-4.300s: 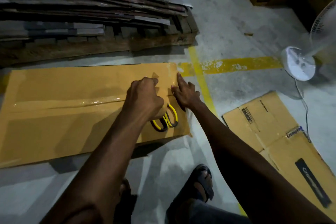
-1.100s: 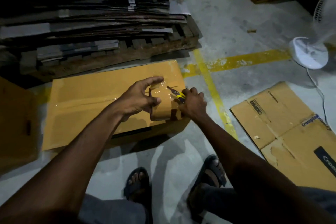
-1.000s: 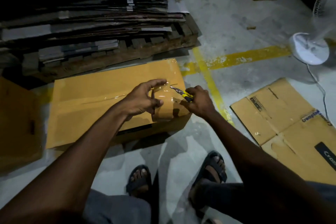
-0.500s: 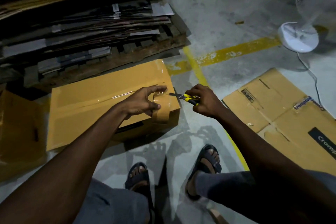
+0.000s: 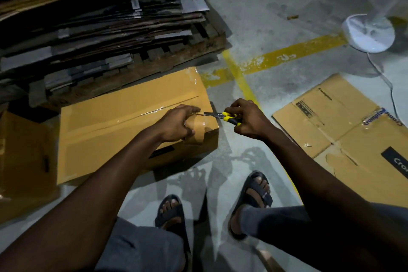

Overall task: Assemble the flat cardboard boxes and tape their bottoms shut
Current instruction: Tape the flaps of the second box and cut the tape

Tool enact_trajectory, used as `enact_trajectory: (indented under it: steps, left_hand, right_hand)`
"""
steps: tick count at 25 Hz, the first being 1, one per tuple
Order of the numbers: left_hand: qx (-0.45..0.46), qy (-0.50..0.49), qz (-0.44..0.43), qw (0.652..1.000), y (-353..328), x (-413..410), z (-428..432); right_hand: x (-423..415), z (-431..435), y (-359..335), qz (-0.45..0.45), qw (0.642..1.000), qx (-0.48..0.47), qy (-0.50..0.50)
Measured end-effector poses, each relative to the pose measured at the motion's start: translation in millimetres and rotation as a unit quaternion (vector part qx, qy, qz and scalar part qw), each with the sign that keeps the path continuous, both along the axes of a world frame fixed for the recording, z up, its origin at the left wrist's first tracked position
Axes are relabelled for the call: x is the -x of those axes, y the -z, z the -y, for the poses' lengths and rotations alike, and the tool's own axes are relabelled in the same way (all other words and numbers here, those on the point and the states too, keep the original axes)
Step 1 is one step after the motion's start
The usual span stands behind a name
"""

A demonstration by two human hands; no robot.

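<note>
A long brown cardboard box (image 5: 114,121) lies on the concrete floor with clear tape running along its centre seam. My left hand (image 5: 175,123) grips a roll of brown tape (image 5: 197,129) at the box's right end. My right hand (image 5: 247,118) holds yellow-handled scissors (image 5: 220,115) just off that end. The blades point left at the strip of tape stretched from the roll by my left thumb.
A wooden pallet stacked with flat cardboard (image 5: 99,24) stands behind the box. A flattened printed carton (image 5: 344,130) lies on the floor at right. A white pedestal fan (image 5: 368,33) and its cord stand at far right. Another brown box (image 5: 19,161) sits at left. My sandalled feet (image 5: 256,192) are below.
Since 4.3 s ago my right hand has picked the scissors up off the box and my left has lifted the tape roll. In the last second the scissors moved right, off the box's end.
</note>
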State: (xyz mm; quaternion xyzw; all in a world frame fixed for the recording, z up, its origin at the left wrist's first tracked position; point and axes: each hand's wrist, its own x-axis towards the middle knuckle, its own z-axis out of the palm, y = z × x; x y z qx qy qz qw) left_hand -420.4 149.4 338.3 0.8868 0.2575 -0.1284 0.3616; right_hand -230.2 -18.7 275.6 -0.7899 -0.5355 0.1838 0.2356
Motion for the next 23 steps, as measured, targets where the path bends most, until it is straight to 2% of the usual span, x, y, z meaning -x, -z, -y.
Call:
enact_trajectory:
  steps: [5, 8, 11, 12, 15, 16, 17, 19, 20, 23]
  left_hand:
    - [-0.004, -0.033, -0.028, 0.999, 8, 6, -14]
    - [0.113, -0.093, -0.001, 0.989, 2, 4, -12]
    - [0.237, -0.239, 0.049, 0.940, -1, -8, 1]
    - [0.231, -0.287, 0.081, 0.926, 4, -16, 7]
    - [0.089, -0.339, 0.148, 0.925, 23, -48, 28]
    - [0.059, -0.331, 0.157, 0.929, 31, -63, 37]
    - [0.036, -0.314, 0.162, 0.935, 37, -75, 45]
    - [-0.008, -0.243, 0.170, 0.955, 56, -100, 60]
    - [-0.019, -0.203, 0.175, 0.963, 71, -116, 69]
    - [0.017, -0.142, 0.187, 0.972, 118, -162, 88]
  right_hand:
    - [-2, -3, 6, -0.017, 1.000, -0.017, 0.002]
    - [-7, -5, 12, -0.021, 1.000, -0.021, 0.006]
    - [-11, -4, 19, -0.019, 1.000, -0.018, 0.016]
    - [-12, -3, 20, -0.012, 1.000, -0.020, 0.020]
    - [-25, 2, 30, 0.003, 0.999, 0.050, 0.016]
    - [-35, 6, 35, -0.031, 0.996, 0.083, 0.008]
    - [-44, 9, 37, -0.111, 0.989, 0.098, 0.008]
    - [-59, 13, 43, -0.307, 0.947, 0.075, 0.058]
    - [-69, 15, 49, -0.370, 0.922, 0.061, 0.096]
    - [-96, 23, 82, -0.420, 0.884, 0.042, 0.204]
